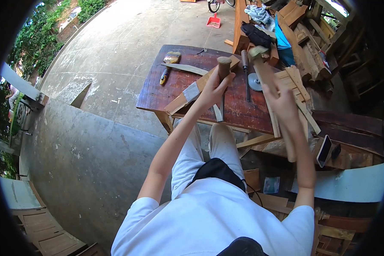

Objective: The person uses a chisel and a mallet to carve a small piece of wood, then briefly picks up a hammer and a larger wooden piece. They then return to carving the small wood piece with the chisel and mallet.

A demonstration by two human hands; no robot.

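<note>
My left hand (217,88) is wrapped round a chisel (224,64) with a thick wooden handle, held upright over a wooden workpiece (187,96). The workpiece lies slantwise across the dark red wooden table (153,91); where the chisel's tip meets it, I cannot make out. My right hand (282,104), smeared by motion, grips a wooden mallet (258,53) raised at the table's right side, its head up and its handle running down past my wrist. Between the two hands lie a long dark tool with a wooden handle (245,59) and a round metal disc (254,82).
A paintbrush (171,58) and a thin curved strip (187,68) lie on the table's left part. Wooden slats (296,81) cover its right edge. A phone (324,151) stands lower right. Stacked timber (311,45) and a red dustpan (213,21) are farther off.
</note>
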